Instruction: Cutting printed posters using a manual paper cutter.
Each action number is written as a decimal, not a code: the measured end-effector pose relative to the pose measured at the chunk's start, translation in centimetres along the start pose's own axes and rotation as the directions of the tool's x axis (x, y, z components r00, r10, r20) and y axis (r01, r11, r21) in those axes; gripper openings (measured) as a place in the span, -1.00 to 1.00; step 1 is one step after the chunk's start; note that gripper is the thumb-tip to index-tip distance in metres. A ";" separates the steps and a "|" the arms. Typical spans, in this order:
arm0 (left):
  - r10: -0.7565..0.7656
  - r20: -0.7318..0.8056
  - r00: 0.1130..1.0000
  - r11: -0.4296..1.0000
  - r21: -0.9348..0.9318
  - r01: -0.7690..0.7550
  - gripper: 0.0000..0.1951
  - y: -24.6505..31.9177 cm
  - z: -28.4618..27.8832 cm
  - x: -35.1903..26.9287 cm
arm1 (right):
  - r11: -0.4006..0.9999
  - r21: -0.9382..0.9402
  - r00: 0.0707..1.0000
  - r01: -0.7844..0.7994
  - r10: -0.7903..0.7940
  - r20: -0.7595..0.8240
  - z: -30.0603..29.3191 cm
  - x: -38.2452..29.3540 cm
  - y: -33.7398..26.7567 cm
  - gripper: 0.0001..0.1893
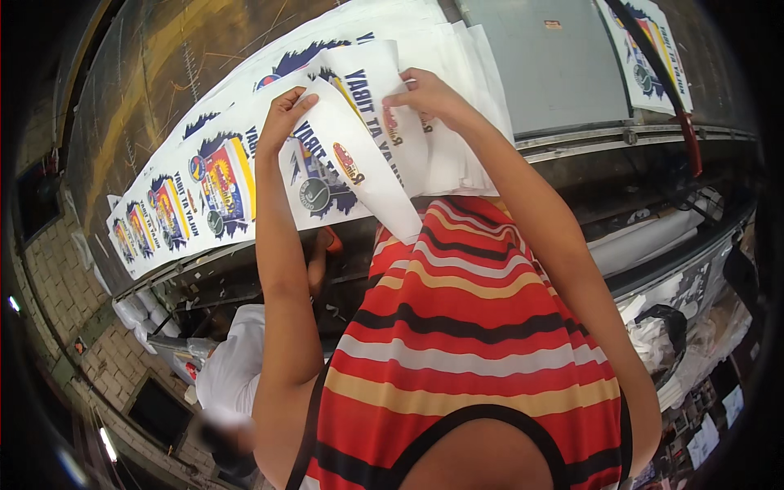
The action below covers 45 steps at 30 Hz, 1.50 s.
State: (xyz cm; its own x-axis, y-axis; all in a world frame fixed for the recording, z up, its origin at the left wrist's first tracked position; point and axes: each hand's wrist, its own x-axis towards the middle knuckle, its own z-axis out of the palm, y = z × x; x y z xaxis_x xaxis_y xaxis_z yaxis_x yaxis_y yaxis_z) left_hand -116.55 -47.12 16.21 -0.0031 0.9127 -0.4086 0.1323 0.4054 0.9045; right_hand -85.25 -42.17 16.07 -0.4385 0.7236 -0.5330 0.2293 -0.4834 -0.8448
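A long white sheet (288, 193) with repeated colourful logos and lettering lies over similar sheets on the worktable. My left hand (288, 113) pinches an edge of a printed sheet between thumb and fingers. Its near end (361, 165) curls up and hangs down against the striped top. To the right, my right hand (425, 98) has thumb and fingers on the edge of another printed sheet (367, 67); the exact hold is partly hidden. Under both hands lies a fanned stack of white sheets (471, 79).
A brown, scratched tabletop (153, 55) extends to the left, and a grey panel (545, 73) lies right of the stack. A red-ended bar (689, 147) crosses another printed sheet (652, 55). A person in white (229, 361) is below left. Rolls (643, 239) lie beneath the right table edge.
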 end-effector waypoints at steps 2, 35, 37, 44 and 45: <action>0.022 0.037 0.999 0.997 0.071 -0.025 -0.79 0.7 0.6 1.1 | 0.997 -0.080 1.000 0.022 -0.023 -0.015 -2.1 -1.4 -0.8 -0.43; -0.064 -0.011 0.998 0.528 0.848 0.044 -0.62 27.2 -14.0 -2.3 | 0.743 -0.666 0.907 0.062 -0.321 -0.273 -0.8 -3.5 2.6 -0.48; -0.168 0.014 0.986 0.696 0.709 0.109 -0.72 31.8 -11.9 -4.2 | 0.751 -0.659 0.916 0.040 -0.291 -0.276 -1.5 -2.9 2.8 -0.48; -0.024 0.416 0.909 0.578 0.748 -0.327 -0.65 26.4 0.0 3.1 | 0.769 -0.625 0.892 0.135 -0.369 -0.261 -2.1 -1.4 5.4 -0.62; 0.036 0.447 0.894 0.625 0.688 -0.369 -0.62 23.0 2.7 4.7 | 0.898 -0.417 0.901 0.137 -0.289 -0.325 -2.4 -1.4 4.6 -0.68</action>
State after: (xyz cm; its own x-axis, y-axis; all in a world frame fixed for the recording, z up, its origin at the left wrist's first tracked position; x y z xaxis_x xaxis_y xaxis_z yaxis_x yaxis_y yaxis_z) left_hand -110.88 -33.63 34.71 0.4446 0.8079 -0.3868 0.7656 -0.1186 0.6323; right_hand -81.50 -44.20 12.77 -0.1786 0.9513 -0.2512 0.5085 -0.1294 -0.8513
